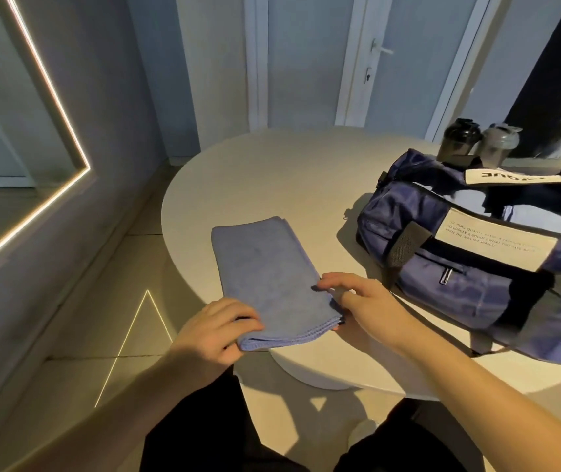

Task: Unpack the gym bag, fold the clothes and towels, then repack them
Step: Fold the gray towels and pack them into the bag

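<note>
Head view, left hand (216, 330) fingers curled round near-left corner of folded blue towel (265, 274), right hand (357, 298) fingers pinching its near-right edge, towel flat at tabletop (272, 178) front edge, navy gym bag (477, 277) to its right, two shaker bottles (458, 139) behind.

The bag (477, 267) is cut off by the right edge, so its far end does not show. Its open inside is dark, and what lies in it cannot be told. The print on its white label (490, 238) is too small to read. Two bottles (458, 141) stand behind the bag, which hides their lower parts. The fingers of the left hand (214, 330) go under the near corner of the towel (265, 277) and are mostly hidden there. The right hand (364, 298) covers the towel's right corner. The bench (272, 178) runs out of view at the right.
</note>
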